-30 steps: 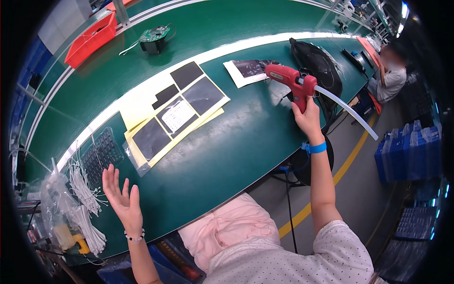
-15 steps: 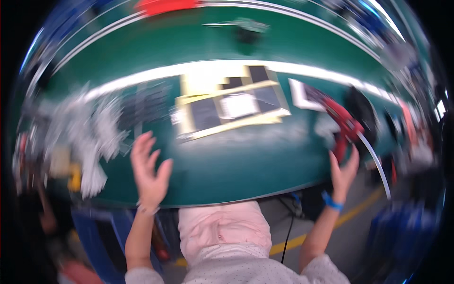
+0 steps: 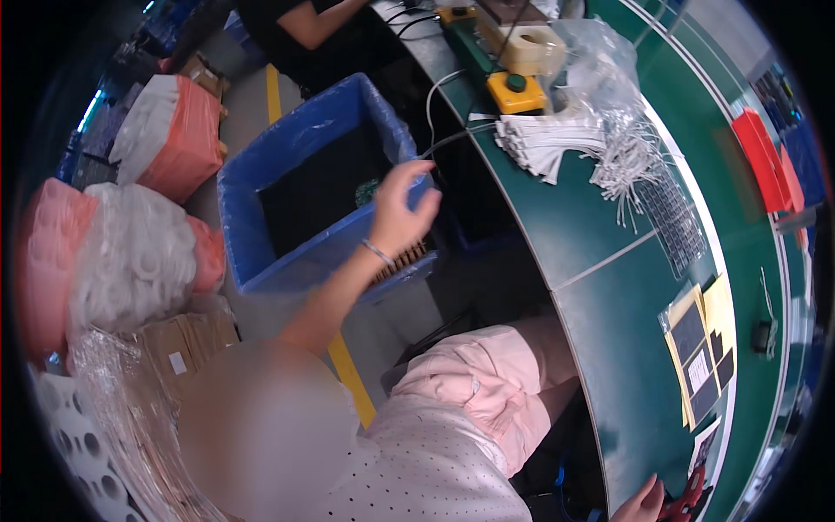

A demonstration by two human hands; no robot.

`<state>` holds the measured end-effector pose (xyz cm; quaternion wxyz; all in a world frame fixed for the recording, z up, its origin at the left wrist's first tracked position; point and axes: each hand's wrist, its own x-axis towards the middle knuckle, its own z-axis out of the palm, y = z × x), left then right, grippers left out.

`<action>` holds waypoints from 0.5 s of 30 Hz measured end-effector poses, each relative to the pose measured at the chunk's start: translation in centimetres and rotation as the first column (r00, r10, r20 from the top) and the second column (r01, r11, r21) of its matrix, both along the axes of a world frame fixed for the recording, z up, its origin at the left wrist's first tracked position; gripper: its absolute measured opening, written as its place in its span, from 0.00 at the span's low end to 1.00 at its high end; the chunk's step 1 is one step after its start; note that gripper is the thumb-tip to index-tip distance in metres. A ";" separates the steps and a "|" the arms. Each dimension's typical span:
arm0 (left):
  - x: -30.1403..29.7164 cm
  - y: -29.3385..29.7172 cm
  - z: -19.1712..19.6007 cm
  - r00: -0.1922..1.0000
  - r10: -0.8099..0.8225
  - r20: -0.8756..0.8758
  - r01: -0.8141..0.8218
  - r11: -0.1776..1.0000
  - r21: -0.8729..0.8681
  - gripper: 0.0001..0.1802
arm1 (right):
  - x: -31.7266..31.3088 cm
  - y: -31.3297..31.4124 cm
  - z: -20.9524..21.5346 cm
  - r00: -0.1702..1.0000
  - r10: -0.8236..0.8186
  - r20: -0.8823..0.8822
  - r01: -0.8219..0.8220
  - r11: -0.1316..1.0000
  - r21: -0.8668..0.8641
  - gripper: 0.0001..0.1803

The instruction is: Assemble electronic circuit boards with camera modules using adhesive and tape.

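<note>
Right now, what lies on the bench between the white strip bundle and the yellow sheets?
In the head view, between white strip bundle and yellow sheets: loose white ties, a dark grid mat, then bare green bench.

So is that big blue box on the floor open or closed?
Open. The blue box has no lid, and you can see down into its dark inside. The left hand reaches over its rim, fingers spread.

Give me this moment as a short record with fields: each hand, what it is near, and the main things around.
Left hand: left hand, raised, fingers loosely open, holds nothing, over the blue bin
Right hand: right hand, at the lower edge, beside the red tool; hold unclear
Bin: sits on the floor; dark inside
Table: green table, curved edge
On table: white strips, yellow box with a green button, dark squares on yellow sheets
Floor, left: bagged white rolls
</note>
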<state>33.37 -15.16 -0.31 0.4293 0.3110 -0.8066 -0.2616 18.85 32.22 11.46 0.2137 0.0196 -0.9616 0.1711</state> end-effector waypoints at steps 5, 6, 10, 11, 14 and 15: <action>10.1 -14.6 -11.7 0.747 0.204 0.633 -0.455 0.851 0.263 0.32 | -0.7 -6.6 -3.3 0.886 0.391 0.249 -0.340 0.913 -0.225 0.29; 10.4 -15.6 -12.7 0.744 0.199 0.638 -0.454 0.851 0.265 0.32 | -0.1 -9.8 -4.1 0.833 0.507 0.222 -0.485 0.862 -0.149 0.30; 9.2 -17.9 -16.8 0.509 -0.119 0.853 -0.521 0.746 0.415 0.52 | 2.1 -18.4 -8.2 0.546 0.791 0.275 -0.825 0.564 0.017 0.37; 10.1 -18.8 -19.6 0.416 -0.167 0.894 -0.473 0.800 0.370 0.54 | 2.4 -19.1 -9.7 0.557 0.783 0.277 -0.819 0.574 0.023 0.37; 8.8 -20.2 -24.3 0.270 -0.268 0.925 -0.378 0.854 0.358 0.51 | 2.0 -20.3 -12.1 0.711 0.695 0.103 -0.683 0.649 0.335 0.35; 9.7 -21.0 -26.6 0.222 -0.253 0.942 -0.371 0.871 0.321 0.47 | 2.2 -20.3 -12.1 0.709 0.700 0.090 -0.683 0.648 0.339 0.35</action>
